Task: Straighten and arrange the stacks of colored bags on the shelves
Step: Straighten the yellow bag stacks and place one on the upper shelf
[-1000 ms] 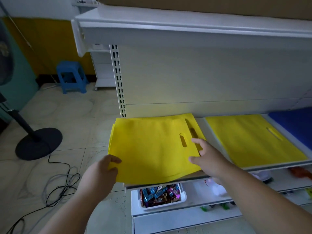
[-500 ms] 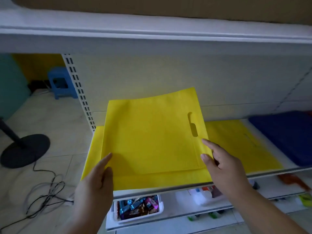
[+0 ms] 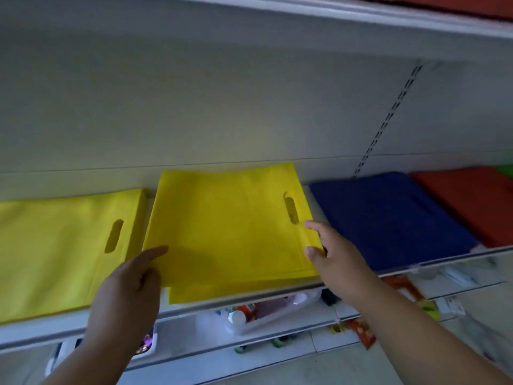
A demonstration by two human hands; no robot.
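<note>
A stack of yellow bags [image 3: 227,226] with a cut-out handle hangs tilted, its near edge above the second yellow stack on the shelf [image 3: 433,263]. My left hand [image 3: 130,284] grips its near left corner. My right hand [image 3: 333,254] pinches its right edge just below the handle slot. Another yellow stack [image 3: 58,245] lies flat to the left. On the right lie a blue stack [image 3: 388,218] and a red stack [image 3: 472,201], side by side.
A white shelf above [image 3: 361,15] overhangs the bags. The lower shelf holds a white tub of bottles [image 3: 249,318], a tray of candy [image 3: 144,345] and small packets [image 3: 361,332]. A slotted upright [image 3: 388,118] runs up the back panel.
The yellow stack in my hands was lifted off the left pile and carried right over the second yellow stack. The view swung right, bringing the blue and red stacks into sight.
</note>
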